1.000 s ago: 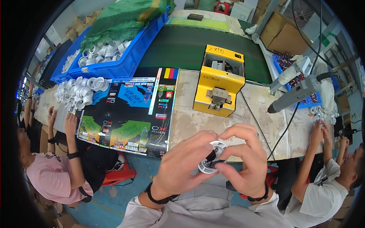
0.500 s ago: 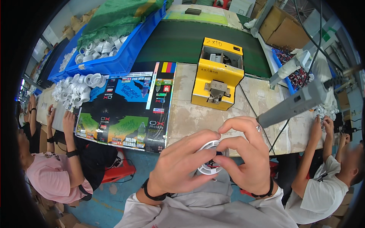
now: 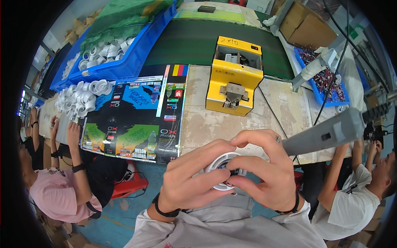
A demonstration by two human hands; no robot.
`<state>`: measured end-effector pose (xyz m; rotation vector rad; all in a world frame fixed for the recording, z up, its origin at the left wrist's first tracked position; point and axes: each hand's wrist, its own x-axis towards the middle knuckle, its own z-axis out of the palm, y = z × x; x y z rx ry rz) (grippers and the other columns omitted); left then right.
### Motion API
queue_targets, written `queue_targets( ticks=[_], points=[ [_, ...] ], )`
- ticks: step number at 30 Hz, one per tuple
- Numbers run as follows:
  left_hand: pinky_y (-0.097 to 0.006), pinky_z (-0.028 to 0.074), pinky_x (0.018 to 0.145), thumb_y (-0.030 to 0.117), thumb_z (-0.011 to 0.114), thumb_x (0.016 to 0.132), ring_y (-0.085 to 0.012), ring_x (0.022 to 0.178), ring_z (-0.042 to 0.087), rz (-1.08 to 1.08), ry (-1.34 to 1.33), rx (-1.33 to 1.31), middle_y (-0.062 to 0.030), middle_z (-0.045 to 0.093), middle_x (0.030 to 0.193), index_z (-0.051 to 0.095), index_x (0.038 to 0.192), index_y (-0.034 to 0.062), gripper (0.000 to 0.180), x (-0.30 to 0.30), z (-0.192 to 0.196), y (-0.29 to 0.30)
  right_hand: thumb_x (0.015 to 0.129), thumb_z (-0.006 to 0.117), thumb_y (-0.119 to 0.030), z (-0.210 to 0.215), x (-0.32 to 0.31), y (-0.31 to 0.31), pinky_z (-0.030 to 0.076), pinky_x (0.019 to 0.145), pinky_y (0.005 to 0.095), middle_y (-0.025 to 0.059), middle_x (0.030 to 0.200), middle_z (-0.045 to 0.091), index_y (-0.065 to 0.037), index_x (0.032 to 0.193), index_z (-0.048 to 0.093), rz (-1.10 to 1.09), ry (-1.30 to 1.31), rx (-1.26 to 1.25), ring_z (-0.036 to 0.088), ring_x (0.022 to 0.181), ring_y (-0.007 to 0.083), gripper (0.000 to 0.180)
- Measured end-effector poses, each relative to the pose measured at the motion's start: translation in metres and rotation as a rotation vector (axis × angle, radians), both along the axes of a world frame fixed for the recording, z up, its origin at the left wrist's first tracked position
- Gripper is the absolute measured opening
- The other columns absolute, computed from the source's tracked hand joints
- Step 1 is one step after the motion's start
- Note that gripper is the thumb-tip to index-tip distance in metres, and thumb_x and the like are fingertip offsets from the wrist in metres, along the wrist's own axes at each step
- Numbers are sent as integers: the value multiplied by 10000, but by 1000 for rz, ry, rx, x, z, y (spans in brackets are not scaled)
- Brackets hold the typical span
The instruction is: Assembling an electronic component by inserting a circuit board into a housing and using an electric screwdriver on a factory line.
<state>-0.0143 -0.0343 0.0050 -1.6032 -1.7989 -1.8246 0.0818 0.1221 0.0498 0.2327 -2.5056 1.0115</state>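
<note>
A round white plastic housing (image 3: 211, 165) is held between my hands above the bench's near edge. My left hand (image 3: 188, 180) is closed around its left side, with fingertips reaching over its opening. Inside the housing sits a small dark part (image 3: 232, 166) with thin red wire beside it. My right hand (image 3: 271, 173) curls over the right side, thumb and fingers closed at that dark part. A grey handheld tool (image 3: 324, 134) with a coiled cord has its near end beside my right knuckles; I cannot tell whether it touches them.
A yellow machine (image 3: 233, 82) stands on the bench (image 3: 196, 124) beyond my hands. At left are a printed sheet (image 3: 136, 120), loose white rings (image 3: 80, 99) and a blue crate (image 3: 124, 72). A blue tray (image 3: 331, 84) holds wired parts. Co-workers sit at both sides.
The white housing has shifted slightly left and tilted to show more of its inside. My fingers remain on it. The grey tool has swung lower and to the right.
</note>
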Motion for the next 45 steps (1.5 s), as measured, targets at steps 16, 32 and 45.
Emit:
queue_targets(
  ticks=[16,32,45],
  points=[
    [-311,564,654,122,860,492,-316,809,694,114,40,-89,-247,655,1019,698,784,31,346,-10,-17,-3,757,730,-318,-27,19,66,308,1007,425,175,1353,389,24,1412,233,-1044,734,-85,389,1236,292,890],
    [-317,559,693,96,852,491,-304,830,691,236,-111,-154,-224,657,1058,698,801,6,358,-31,-63,-19,753,557,-757,-73,-121,61,438,504,291,49,655,495,20,1218,363,-145,442,-756,496,516,150,927],
    [-310,553,699,97,848,492,-297,840,688,246,-160,-175,-216,650,1080,695,791,14,346,-43,-77,-14,747,560,-760,-79,-116,62,446,537,318,46,686,502,-50,1208,352,45,216,-903,519,562,161,872]
  ],
)
